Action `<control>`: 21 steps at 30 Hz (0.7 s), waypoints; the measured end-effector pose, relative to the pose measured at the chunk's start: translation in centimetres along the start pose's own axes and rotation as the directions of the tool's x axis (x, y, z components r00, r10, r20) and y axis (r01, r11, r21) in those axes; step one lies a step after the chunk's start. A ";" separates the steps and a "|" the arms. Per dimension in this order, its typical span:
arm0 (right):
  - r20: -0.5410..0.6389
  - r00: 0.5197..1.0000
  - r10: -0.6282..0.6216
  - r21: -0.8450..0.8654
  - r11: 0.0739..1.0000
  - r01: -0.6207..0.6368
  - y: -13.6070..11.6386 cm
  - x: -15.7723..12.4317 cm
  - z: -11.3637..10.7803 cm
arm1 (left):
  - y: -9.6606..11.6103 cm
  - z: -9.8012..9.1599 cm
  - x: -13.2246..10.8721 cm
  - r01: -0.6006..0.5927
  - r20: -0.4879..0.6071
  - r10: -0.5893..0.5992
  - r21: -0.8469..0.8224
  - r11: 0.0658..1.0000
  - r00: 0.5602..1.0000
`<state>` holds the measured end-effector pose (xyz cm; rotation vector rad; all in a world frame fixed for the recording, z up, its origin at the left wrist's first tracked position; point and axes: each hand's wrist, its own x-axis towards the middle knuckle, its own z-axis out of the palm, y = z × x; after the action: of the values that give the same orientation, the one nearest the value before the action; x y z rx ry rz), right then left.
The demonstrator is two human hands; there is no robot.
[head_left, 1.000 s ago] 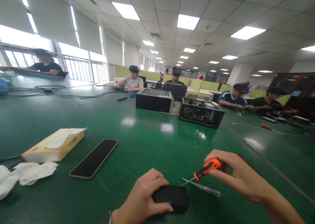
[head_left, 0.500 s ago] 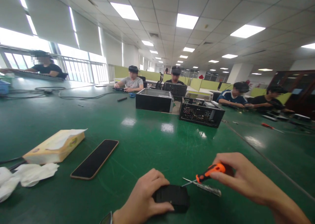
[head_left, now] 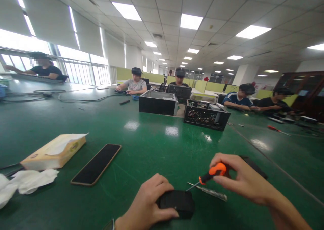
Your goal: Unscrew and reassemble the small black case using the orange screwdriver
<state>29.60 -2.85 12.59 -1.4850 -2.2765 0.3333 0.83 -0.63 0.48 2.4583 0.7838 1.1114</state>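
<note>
In the head view, I see the left hand (head_left: 153,199) wrapped around a small, boxy, matte-black plastic unit (head_left: 181,203), fingers over the far side and thumb along the near one, pressing it to the glossy green tabletop (head_left: 152,149). The unit sits at the bottom of the view, a little right of centre. The right hand (head_left: 236,177) grips the stubby orange-and-black handle of a metal-shafted screwdriver (head_left: 216,169) between thumb and fingers. Its shaft slants down to the unit's far right corner; whether the tip is seated in anything, I can't tell. A slim, clear-handled metal driver (head_left: 214,193) lies just beside the unit, beneath the slanting shaft, and a flat black piece (head_left: 254,167) lies partly hidden behind the right wrist.

What I'd worry about is that slanted shaft: if pushed sideways, the tip could skid off the corner and scratch the shell, or chew up a screw head if there is one. The left hand covers only one end of the unit, so a hard twist might swing the other end round. The loose driver could also get knocked and roll.

As for writing, the yellow paper tissue pack (head_left: 54,152) carries a printed design, but I can't read any words on it. The dark-screened, tan-edged phone (head_left: 97,166) shows no lettering, and I can't make out a brand on the unit or screwdriver.
</note>
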 end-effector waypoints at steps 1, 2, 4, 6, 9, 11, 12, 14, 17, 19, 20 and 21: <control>0.016 1.000 -0.008 0.013 1.000 0.008 0.0 0.0 0.0 | 0.0 0.0 0.0 0.000 0.000 0.000 0.000 1.000 1.000; 0.025 1.000 -0.003 0.017 1.000 0.002 0.1 0.0 0.0 | 0.0 0.0 0.0 -0.003 -0.001 0.003 0.002 1.000 1.000; 0.016 1.000 0.027 0.004 1.000 -0.027 0.2 0.1 -0.1 | 0.0 0.0 -0.1 -0.010 -0.005 0.010 0.007 1.000 1.000; 0.019 1.000 0.015 0.015 1.000 -0.016 0.3 0.2 -0.2 | 0.0 0.0 -0.1 -0.015 -0.014 0.016 0.012 1.000 1.000; 0.043 0.999 0.019 0.044 0.999 -0.021 0.5 0.2 -0.3 | 0.1 0.0 -0.1 -0.018 -0.013 0.018 0.015 1.000 1.000; 0.022 0.999 0.040 0.045 0.998 -0.041 0.5 0.2 -0.3 | 0.1 0.0 0.0 -0.018 -0.012 0.018 0.012 1.000 1.000; 0.026 0.999 0.036 0.055 0.998 -0.037 0.5 0.1 -0.3 | 0.1 0.0 0.0 -0.017 -0.013 0.017 0.009 1.000 1.000; 0.040 0.999 0.030 0.059 0.998 -0.033 0.5 0.1 -0.3 | 0.0 0.1 0.0 -0.014 -0.015 0.014 0.002 1.000 1.000; 0.010 1.000 0.023 0.040 0.999 -0.024 0.4 0.2 -0.2 | 0.0 0.1 -0.1 -0.009 -0.012 0.009 -0.001 1.000 1.000; 0.014 1.000 -0.012 0.053 0.999 0.011 0.3 0.2 -0.1 | 0.0 0.2 -0.1 -0.009 -0.010 0.009 0.003 1.000 1.000; 0.011 1.000 -0.008 0.049 0.999 0.007 0.3 0.3 0.0 | 0.0 0.2 -0.1 -0.010 -0.010 0.010 0.004 1.000 1.000; 0.002 1.000 0.004 0.041 0.999 -0.005 0.3 0.3 0.1 | 0.0 0.2 -0.1 -0.012 -0.011 0.012 0.005 1.000 1.000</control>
<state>29.72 -2.45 12.47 -1.4703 -2.2547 0.3806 0.93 -0.73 0.34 2.4661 0.7777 1.1296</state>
